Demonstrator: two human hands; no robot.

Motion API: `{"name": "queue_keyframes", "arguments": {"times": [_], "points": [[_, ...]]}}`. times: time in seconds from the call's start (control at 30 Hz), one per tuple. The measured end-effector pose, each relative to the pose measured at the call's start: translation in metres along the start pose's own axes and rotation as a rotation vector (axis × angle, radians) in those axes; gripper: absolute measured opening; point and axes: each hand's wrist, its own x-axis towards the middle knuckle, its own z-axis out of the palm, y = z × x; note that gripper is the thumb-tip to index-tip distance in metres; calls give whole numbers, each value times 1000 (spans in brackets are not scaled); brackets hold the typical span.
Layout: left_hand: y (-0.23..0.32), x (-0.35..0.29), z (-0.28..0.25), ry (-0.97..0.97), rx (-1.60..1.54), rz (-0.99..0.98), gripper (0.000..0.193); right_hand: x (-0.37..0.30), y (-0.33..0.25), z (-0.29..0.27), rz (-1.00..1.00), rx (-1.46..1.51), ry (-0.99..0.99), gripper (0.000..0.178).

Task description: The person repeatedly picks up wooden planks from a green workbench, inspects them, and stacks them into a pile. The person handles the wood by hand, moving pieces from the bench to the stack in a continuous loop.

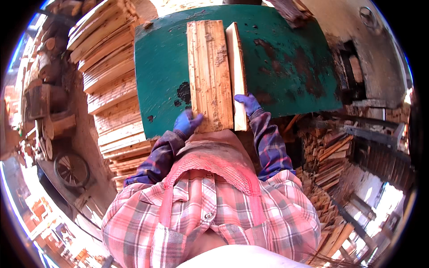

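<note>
A wide, rough-faced wooden board [209,73] lies lengthwise on a green tabletop [163,67], its near end close to my body. A narrow wooden board [240,80] stretches alongside it on the right, with a thin gap between them. My right hand [250,103], in a blue-purple glove, holds the narrow board's right edge near its close end, thumb across the top. At the wide board's lower left edge is my left hand [186,123], also gloved; its thumb and fingers are spread apart, the thumb at the edge of the wood.
Stacked planks [114,85] rise along the table's left side. Dark wood [290,12] sits at the far right corner. Piled offcuts [330,154] fill the space below the table at right. A spoked wheel [71,169] and cut logs [60,125] are farther left.
</note>
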Motion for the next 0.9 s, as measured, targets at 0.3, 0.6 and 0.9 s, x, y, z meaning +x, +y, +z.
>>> {"name": "queue_keyframes", "arguments": {"times": [0.3, 0.6, 0.9], "points": [[29, 97, 29, 261, 1155, 330, 103, -185, -33, -31, -551, 640, 851, 36], [20, 115, 40, 119, 1178, 544, 96, -569, 41, -33, -733, -312, 2809, 87], [18, 156, -3, 133, 1086, 501, 89, -566, 59, -29, 1060, 30, 2510, 77]]}}
